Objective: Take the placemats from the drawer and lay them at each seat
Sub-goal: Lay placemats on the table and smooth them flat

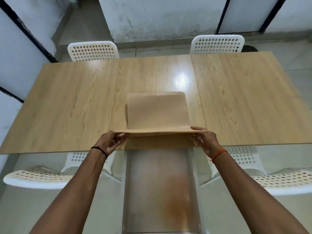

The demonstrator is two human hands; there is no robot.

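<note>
Placemats (pixel 157 112) gripped between left hand (pixel 110 141), right hand (pixel 205 140), above table (pixel 67 102).

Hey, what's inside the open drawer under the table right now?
The drawer looks bare inside: a pale bottom with an orange-brown stain. Its far end is covered by the placemats held in the left hand and right hand, so that part can't be seen.

The drawer (pixel 160 191) runs off the bottom edge; near chairs (pixel 37 179) sit partly under the table (pixel 67 107)
</note>
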